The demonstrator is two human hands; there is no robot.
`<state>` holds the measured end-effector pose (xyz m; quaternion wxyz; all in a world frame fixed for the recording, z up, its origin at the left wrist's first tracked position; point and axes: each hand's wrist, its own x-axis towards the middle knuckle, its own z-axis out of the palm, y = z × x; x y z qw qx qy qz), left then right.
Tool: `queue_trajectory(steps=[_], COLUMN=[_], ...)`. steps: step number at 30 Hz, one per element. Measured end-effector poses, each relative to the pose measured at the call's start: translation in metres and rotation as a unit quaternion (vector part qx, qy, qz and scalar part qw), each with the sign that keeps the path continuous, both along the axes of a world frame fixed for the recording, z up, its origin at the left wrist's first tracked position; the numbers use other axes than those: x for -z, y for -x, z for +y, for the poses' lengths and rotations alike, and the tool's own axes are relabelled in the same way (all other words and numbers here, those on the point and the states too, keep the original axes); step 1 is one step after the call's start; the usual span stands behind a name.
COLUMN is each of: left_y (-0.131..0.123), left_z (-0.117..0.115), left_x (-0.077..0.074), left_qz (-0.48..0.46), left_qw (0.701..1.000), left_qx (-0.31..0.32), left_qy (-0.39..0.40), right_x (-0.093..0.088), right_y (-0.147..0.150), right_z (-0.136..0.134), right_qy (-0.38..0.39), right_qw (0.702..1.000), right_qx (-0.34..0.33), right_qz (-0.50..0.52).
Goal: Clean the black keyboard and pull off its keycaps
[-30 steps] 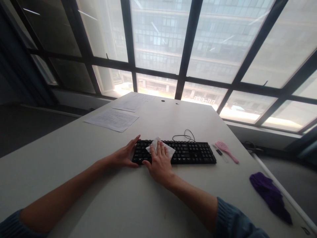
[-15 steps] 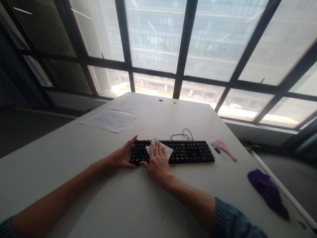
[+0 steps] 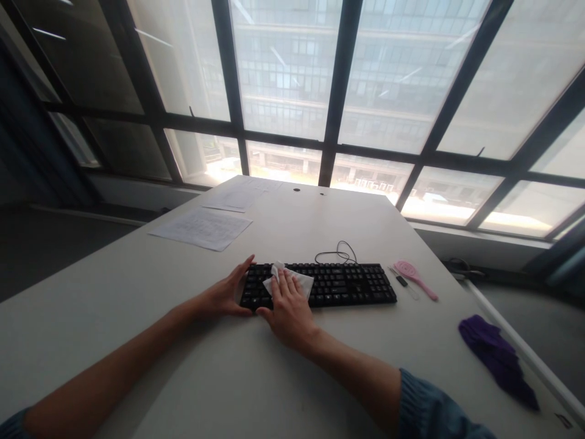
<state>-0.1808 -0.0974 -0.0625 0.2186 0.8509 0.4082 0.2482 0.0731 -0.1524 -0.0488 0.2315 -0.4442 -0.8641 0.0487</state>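
Observation:
A black keyboard lies on the white table, its long side across my view. My left hand grips its left end, fingers at the far edge and thumb at the near edge. On the left part of the keys is a white tissue, pressed down under the fingers of my right hand. Those fingers are stretched out, with the thumb spread toward the keyboard's near edge. The keys beneath the tissue and palm are hidden.
Behind the keyboard its thin black cable lies looped. To the right are a pink hairbrush, a small black-and-clear item and a purple cloth. Paper sheets lie at the far left of the table, before large windows.
My right hand and the tissue have slid slightly left over the keys. My left hand keeps its hold on the keyboard's end. The whole view has shifted a little.

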Motion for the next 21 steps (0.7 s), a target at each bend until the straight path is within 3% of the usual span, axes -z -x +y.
queue_trajectory(steps=[6, 16, 21], left_y=[0.001, -0.003, -0.004], left_z=[0.000, -0.004, -0.005], left_x=[0.002, -0.002, -0.002], left_qz=[0.004, -0.004, -0.004], left_qw=[1.000, 1.000, 1.000], left_qx=[0.006, 0.002, -0.002], left_qy=[-0.003, 0.008, 0.011], right_x=[-0.003, -0.033, -0.027], right_y=[-0.009, -0.063, -0.057], right_z=[0.009, 0.041, 0.037], right_qy=[0.019, 0.012, 0.027], right_qw=[0.998, 0.981, 0.982], right_qx=[0.066, 0.188, 0.179], right_qz=[0.003, 0.042, 0.045])
